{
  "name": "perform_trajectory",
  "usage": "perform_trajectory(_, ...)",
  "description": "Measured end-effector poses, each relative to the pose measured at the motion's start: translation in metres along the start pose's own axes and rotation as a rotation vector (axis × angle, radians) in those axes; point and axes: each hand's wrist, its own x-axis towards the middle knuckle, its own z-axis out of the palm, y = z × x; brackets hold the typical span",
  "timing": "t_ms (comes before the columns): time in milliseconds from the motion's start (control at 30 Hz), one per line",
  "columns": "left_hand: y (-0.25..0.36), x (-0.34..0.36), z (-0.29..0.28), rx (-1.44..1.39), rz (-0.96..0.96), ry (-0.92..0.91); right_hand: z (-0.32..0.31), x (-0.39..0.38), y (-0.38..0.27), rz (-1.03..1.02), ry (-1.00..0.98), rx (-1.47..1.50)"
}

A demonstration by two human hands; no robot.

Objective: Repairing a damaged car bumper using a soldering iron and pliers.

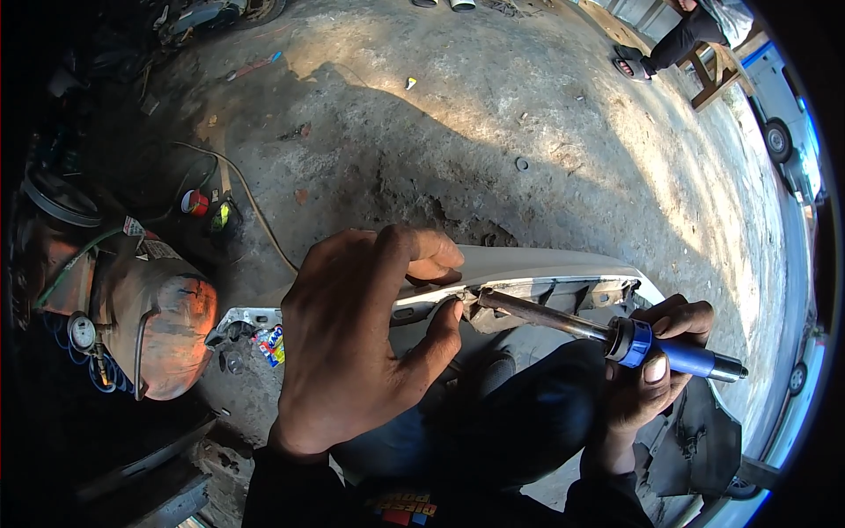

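Note:
My left hand [356,339] grips the upper edge of a pale vehicle body panel [546,262], fingers over the top and thumb bent against the rim. My right hand [642,400] holds a blue-bodied tool [682,356] with a ridged collar and a long metal shaft. The shaft lies sloping, its far end at the panel's inner edge just right of my left thumb; exact contact there is unclear. Dark brackets and slots line that edge, and my dark-clad legs [546,414] are under the panel.
An orange air compressor [176,326] with gauge and hoses stands at left, near a red can [195,202] and a dark wheel rim. Small debris dots the concrete floor [528,150]. A sandalled person [682,44] is by a wooden stand [713,79] at upper right, with vehicles [783,132] beyond.

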Motion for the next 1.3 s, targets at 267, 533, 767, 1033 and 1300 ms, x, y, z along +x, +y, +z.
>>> perform_trajectory(267,-0.0003,0.0007,-0.0005,0.003,-0.004,-0.012,-0.0021,0.0001,0.0006,-0.031,0.000,-0.025)
perform_trajectory(533,-0.0012,0.0006,-0.0014,0.003,0.015,-0.020,-0.0012,-0.0006,0.0003,-0.021,0.010,-0.035)
perform_trajectory(767,-0.0006,-0.0012,-0.0020,0.005,0.029,-0.014,-0.0026,-0.0012,0.0048,-0.087,0.024,-0.065)
perform_trajectory(1033,0.0005,-0.0008,0.0039,-0.007,0.022,0.019,-0.0019,-0.0012,-0.0006,-0.041,0.008,-0.049)
perform_trajectory(1300,-0.0017,-0.0018,0.0045,-0.003,0.018,0.048,0.0030,-0.0013,-0.0035,-0.019,-0.016,-0.099)
